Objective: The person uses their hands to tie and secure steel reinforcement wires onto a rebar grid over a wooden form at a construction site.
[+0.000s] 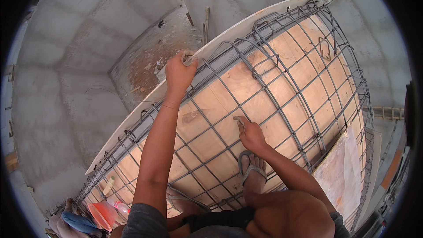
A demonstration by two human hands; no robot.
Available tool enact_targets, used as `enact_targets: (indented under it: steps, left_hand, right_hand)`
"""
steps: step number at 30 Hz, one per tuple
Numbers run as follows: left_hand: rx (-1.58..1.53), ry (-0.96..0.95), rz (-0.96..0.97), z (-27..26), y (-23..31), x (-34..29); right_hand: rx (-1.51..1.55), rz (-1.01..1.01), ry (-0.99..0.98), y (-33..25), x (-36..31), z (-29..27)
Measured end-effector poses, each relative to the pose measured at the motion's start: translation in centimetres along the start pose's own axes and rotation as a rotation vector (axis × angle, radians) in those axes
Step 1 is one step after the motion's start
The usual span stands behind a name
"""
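A rebar grid [282, 88] lies over plywood formwork [246, 88] mid-frame, grey concrete walls [66, 83] around. The left hand [178, 72] is clenched on a bar at the grid's edge. The right hand [250, 133] pinches a bar crossing.

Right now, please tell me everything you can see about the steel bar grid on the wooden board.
The steel bar grid is a mesh of dark grey ribbed bars crossing in squares, with ends bent up into hooks along the edges. It lies over the plywood board. The left hand grips its far edge, the right hand presses a crossing near the middle, and the sandalled right foot stands on it.
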State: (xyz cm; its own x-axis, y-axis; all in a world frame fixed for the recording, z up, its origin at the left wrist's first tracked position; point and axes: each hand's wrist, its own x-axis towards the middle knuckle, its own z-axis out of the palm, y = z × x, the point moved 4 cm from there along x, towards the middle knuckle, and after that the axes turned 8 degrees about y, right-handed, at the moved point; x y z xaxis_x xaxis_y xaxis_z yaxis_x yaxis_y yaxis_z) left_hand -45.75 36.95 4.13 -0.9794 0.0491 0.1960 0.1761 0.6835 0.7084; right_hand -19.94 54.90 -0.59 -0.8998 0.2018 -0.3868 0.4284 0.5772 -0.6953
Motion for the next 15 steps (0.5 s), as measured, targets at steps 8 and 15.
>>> enact_targets:
  steps: [8, 15]
  left_hand:
    - [-0.145, 0.024, -0.073, 0.6, -0.9, 0.6]
    - [-0.269, -0.041, -0.138, 0.4, -2.7, 0.9]
  right_hand:
    - [-0.120, -0.018, -0.021, -0.1, 0.2, 0.3]
    - [-0.136, -0.049, -0.054, -1.1, 0.2, -0.1]
